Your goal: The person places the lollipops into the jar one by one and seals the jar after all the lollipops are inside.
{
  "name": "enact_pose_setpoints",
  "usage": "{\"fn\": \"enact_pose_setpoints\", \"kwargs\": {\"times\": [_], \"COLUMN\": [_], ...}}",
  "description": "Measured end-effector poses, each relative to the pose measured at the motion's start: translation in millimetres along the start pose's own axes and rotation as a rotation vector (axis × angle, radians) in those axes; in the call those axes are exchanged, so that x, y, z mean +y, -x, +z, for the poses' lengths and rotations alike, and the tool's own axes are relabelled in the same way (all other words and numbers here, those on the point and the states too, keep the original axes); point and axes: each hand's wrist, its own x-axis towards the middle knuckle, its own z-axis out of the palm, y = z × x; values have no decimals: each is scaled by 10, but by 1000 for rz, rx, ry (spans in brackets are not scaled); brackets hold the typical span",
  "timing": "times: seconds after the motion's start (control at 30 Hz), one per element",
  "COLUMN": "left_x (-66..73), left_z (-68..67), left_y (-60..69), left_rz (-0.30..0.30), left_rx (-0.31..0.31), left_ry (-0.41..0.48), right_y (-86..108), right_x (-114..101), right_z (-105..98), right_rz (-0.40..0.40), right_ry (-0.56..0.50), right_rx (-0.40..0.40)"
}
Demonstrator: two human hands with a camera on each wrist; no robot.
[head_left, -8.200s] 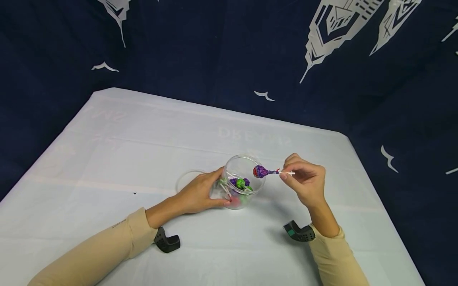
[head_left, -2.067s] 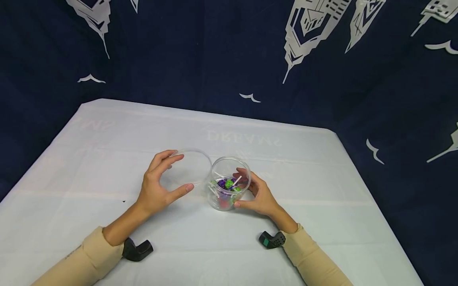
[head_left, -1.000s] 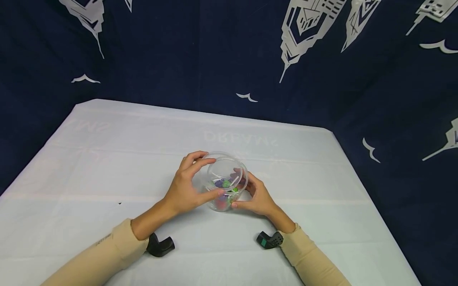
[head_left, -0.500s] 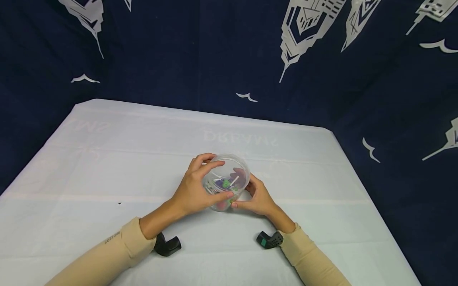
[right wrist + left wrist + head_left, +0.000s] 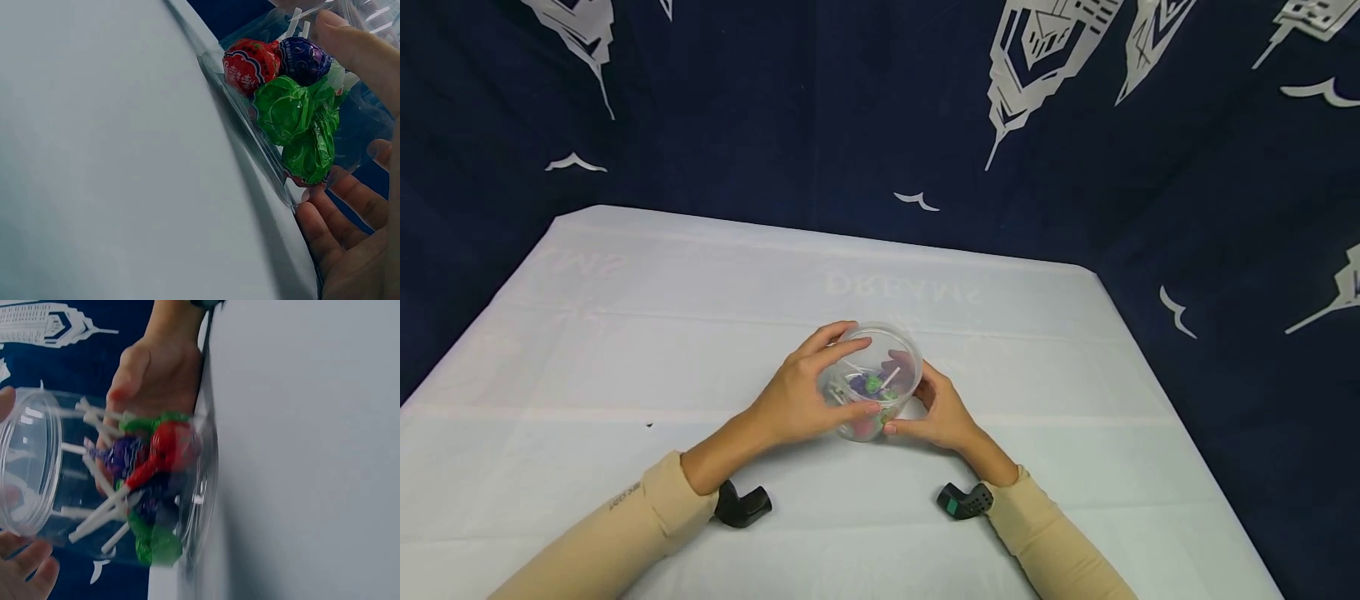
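A clear plastic jar (image 5: 137,469) stands on the white table, and several wrapped lollipops (image 5: 165,447) in red, purple and green lie inside it. Over its mouth is a clear round lid (image 5: 887,346). My left hand (image 5: 797,396) grips this lid by its edge, thumb at the near side and fingers at the far side. On the jar's right side, my right hand (image 5: 946,412) holds the lower wall, with some fingers visible through the plastic. The right wrist view shows red, purple and green lollipops (image 5: 284,112) close to the jar's base. Whether the lid is fully seated I cannot tell.
The white tablecloth (image 5: 700,333) covers the table, with a small dark speck (image 5: 650,425) to the left. Behind the table hangs a dark blue curtain (image 5: 820,108) with white building and bird prints. Black wrist devices (image 5: 742,505) sit below both hands.
A lollipop held earlier by the right hand has left it, and that hand moved onto the jar. The left hand took the lid from the table and brought it right, onto the jar's mouth.
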Motion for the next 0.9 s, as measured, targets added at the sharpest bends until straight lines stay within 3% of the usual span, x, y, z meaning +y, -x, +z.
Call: {"fn": "enact_pose_setpoints", "kwargs": {"times": [0.1, 0.17, 0.37, 0.47, 0.63, 0.8, 0.9], "left_x": [-45, -67, -105, -167, -261, -258, -264], "left_z": [-39, -29, 109, 133, 119, 133, 116], "left_y": [-19, -20, 2, 18, 43, 40, 29], "left_rz": [19, 18, -11, 8, 56, 11, 16], "left_rx": [-72, -85, 32, 77, 83, 101, 78], "left_ry": [28, 42, 112, 186, 286, 318, 372], "right_y": [0, 1, 2, -5, -10, -7, -4], "right_x": [-3, -7, -9, -3, -7, -9, 0], "right_z": [-6, -8, -9, -9, -2, -8, -13], "right_rz": [1, 3, -5, -8, 1, -4, -9], "right_ry": [5, 11, 13, 11, -2, -2, -3], "right_rx": [0, 1, 3, 3, 0, 0, 1]}}
